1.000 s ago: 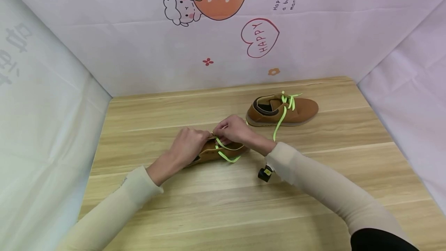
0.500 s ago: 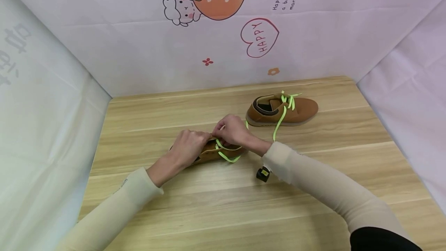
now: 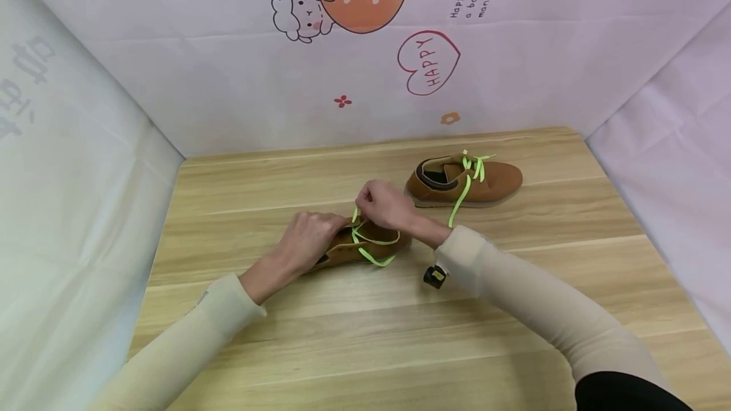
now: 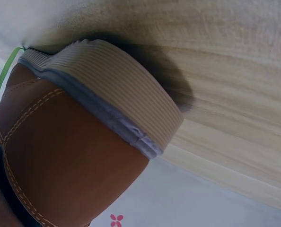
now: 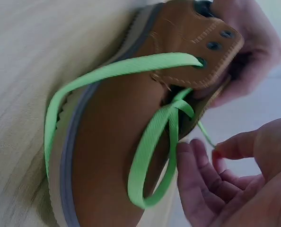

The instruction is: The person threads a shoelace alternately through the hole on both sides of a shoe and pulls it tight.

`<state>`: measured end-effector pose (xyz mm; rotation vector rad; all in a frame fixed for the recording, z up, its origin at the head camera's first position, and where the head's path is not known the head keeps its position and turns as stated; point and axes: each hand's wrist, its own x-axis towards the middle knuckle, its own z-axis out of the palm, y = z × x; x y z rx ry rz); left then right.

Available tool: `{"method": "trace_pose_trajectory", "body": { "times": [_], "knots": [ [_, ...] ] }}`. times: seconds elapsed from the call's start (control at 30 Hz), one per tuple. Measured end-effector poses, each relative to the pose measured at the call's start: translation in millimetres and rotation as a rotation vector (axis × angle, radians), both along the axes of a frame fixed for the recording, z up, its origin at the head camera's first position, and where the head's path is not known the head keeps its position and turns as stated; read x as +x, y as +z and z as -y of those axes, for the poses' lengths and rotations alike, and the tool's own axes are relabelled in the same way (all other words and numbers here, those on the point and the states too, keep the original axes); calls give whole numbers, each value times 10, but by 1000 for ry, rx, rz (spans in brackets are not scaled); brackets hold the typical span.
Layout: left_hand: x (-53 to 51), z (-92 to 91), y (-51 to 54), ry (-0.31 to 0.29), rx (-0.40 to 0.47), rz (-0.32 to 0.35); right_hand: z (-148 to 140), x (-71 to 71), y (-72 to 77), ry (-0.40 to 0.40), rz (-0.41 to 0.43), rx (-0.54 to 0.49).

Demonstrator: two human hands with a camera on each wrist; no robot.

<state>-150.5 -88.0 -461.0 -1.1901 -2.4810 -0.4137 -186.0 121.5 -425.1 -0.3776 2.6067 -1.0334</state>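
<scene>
A brown leather shoe [image 3: 341, 255] stands on the wooden table, toe to the right. My left hand [image 3: 308, 238] grips its upper near the opening; in the right wrist view this left hand [image 5: 251, 52] holds the edge beside the eyelets. My right hand [image 3: 388, 205] is just above the shoe's far side. In the right wrist view, thumb and index finger of the right hand [image 5: 235, 177] pinch a neon green shoelace [image 5: 131, 64] by its thin end, drawn out from the far flap. A loose loop lies over the vamp. The left wrist view shows the shoe's heel [image 4: 74, 151] and ribbed sole.
A matching brown shoe [image 3: 495, 184] with green laces stands farther back to the right, one lace trailing onto the table [image 3: 365, 347]. White printed cloth [image 3: 228, 94] walls the back and sides. A small black device [image 3: 435, 276] hangs at the right wrist.
My right hand has moved up and slightly away from the shoe, drawing the lace up with it. The left hand keeps its grip in nearly the same place.
</scene>
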Motion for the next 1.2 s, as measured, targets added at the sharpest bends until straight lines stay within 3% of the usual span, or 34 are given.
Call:
{"method": "trace_pose_trajectory", "body": {
  "times": [0.07, 0.27, 0.5, 0.77, 0.9, 1.0, 1.2],
  "knots": [
    [-10, 9, 8, -6, 6, -5, -19, -44, -18, -30, 36, -117],
    [-37, 40, 18, -50, 19, -14, -47, -137, -70, -208, 279, -530],
    [-59, 56, 20, -87, 54, 24, -109, -282, -1, -298, 410, -635],
    [-71, 57, 8, -58, 120, 130, -327, -576, 237, -350, 523, -761],
    [-74, 56, 5, -51, 150, 179, -418, -703, 338, -337, 535, -810],
    [-76, 56, 5, -56, 156, 192, -481, -786, 395, -336, 489, -840],
    [-78, 44, 14, -62, 157, 209, -625, -933, 531, -449, 367, -906]
  ]
}}
